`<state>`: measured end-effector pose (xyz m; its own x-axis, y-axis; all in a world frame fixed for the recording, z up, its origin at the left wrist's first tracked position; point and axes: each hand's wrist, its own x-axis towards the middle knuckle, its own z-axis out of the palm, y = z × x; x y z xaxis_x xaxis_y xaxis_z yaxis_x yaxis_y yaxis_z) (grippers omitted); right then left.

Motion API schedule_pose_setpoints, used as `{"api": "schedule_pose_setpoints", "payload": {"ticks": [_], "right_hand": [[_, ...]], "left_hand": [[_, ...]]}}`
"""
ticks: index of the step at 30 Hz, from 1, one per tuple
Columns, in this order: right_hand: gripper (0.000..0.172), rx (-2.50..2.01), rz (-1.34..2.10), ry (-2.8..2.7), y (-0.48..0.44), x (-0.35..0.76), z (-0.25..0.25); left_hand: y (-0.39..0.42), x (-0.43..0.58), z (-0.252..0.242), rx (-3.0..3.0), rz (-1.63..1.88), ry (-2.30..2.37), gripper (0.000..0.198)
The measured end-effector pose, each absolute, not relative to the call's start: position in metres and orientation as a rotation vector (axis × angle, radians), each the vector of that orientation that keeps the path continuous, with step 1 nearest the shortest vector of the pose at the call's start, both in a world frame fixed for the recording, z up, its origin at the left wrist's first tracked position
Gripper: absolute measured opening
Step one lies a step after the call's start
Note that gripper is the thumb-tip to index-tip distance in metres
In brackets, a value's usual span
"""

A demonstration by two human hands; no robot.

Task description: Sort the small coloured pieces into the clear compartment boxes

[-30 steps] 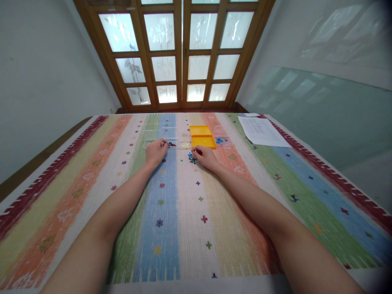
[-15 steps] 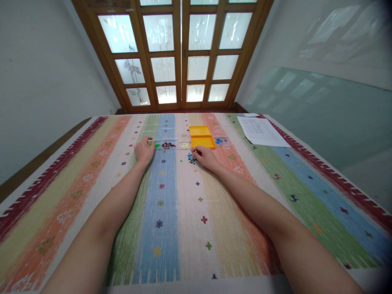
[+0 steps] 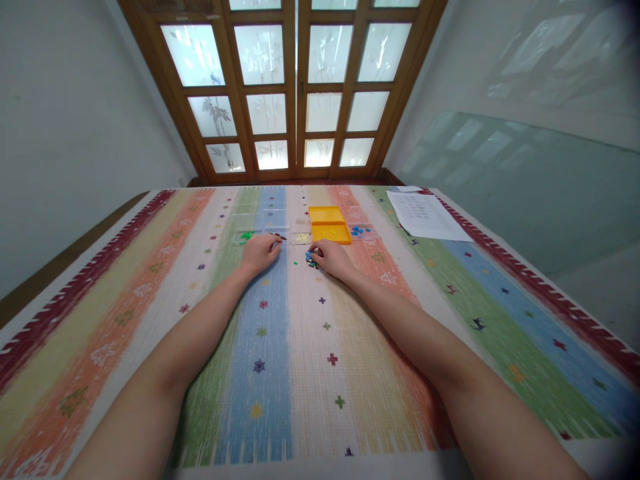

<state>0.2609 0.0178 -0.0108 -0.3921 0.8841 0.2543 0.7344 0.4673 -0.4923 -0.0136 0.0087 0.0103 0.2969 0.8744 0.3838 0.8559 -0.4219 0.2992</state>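
Note:
My left hand (image 3: 260, 253) hovers in front of the clear box of dark brown pieces (image 3: 280, 237), covering most of it. Its fingers are loosely curled, thumb and forefinger slightly apart, with nothing visible between them. At the small mixed pile of blue, dark and other bits (image 3: 311, 262), my right hand (image 3: 334, 257) has thumb and fingers pinched together; what they hold is too small to make out. A single green piece (image 3: 295, 263) lies left of the pile. Behind stand a clear box with green pieces (image 3: 246, 236) and one with pale pieces (image 3: 302, 238).
An open yellow box (image 3: 331, 224) with yellow pieces stands behind my right hand. To its right is a clear box with blue pieces (image 3: 361, 231). White paper sheets (image 3: 430, 217) lie at the back right of the striped tablecloth (image 3: 280, 400).
My left hand has moved right and nearer, from the box of green pieces to in front of the dark brown pieces. My right hand has shifted slightly left at the pile.

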Motion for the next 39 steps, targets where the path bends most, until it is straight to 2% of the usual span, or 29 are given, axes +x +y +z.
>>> {"api": "schedule_pose_setpoints", "payload": {"ticks": [9,17,22,32,39], "right_hand": [[0.013,-1.367,0.327,-1.987,0.028,0.279,-0.005],[0.024,-1.664,0.119,-1.594,0.065,0.355,-0.003],[0.029,-1.741,0.071,-1.509,0.07,0.364,-0.01],[0.03,-1.723,0.057,-1.571,0.065,0.362,-0.008],[0.024,-1.345,0.268,-2.137,0.046,0.328,0.001]], "left_hand": [[-0.008,0.002,0.014,2.762,0.474,1.211,0.026],[-0.01,0.001,0.012,2.684,0.443,1.19,0.025],[-0.01,0.002,0.01,2.669,0.466,1.2,0.026],[-0.008,0.001,0.007,2.68,0.46,1.172,0.026],[-0.008,0.002,0.01,2.689,0.434,1.172,0.023]]}}
